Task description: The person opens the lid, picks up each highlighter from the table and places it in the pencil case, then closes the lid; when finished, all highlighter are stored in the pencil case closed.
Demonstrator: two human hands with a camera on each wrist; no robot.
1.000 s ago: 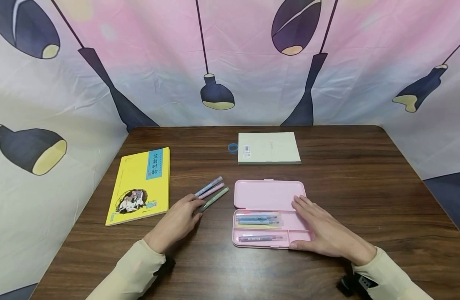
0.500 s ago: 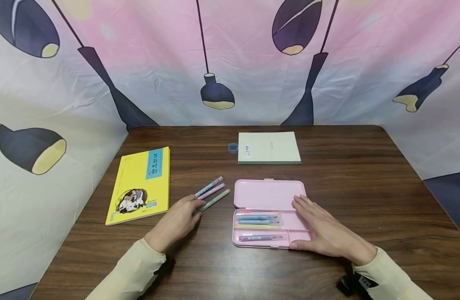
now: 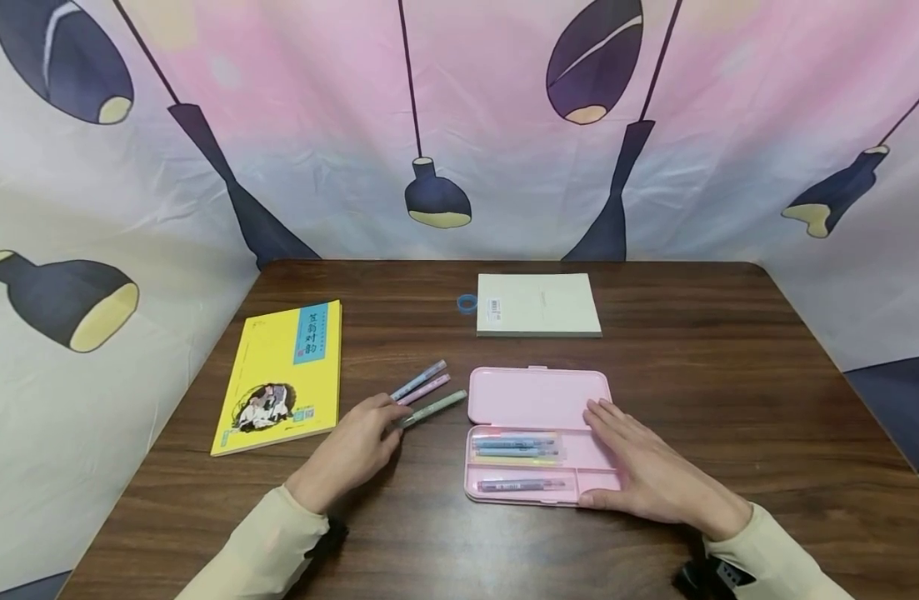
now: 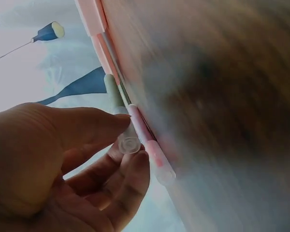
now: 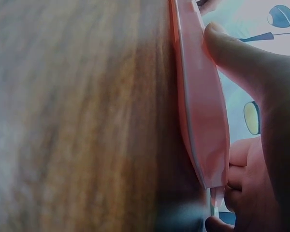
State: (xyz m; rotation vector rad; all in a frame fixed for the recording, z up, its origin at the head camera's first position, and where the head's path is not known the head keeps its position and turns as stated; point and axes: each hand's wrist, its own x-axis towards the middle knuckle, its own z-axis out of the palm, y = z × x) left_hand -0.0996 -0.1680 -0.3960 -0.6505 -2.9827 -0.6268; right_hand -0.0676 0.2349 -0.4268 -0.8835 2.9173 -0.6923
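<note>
My left hand pinches a green pen between thumb and fingertips. In the left wrist view the pen's clear end shows between them. Two more pens lie just behind it on the table, a blue one and a pink one. My right hand rests on the right end of an opened pink pencil case, fingers extended and thumb at the front corner. Inside the case, several blue and yellow pens lie in the back compartment, and a purple-grey pen lies in the front one.
A yellow book lies at the left of the wooden table. Behind the case are a pale green notebook and a small blue ring. A printed cloth hangs behind the table.
The green pen's far end has swung to the right, away from the pink pen and towards the case. The right hand keeps its place on the case. The head view has tilted slightly.
</note>
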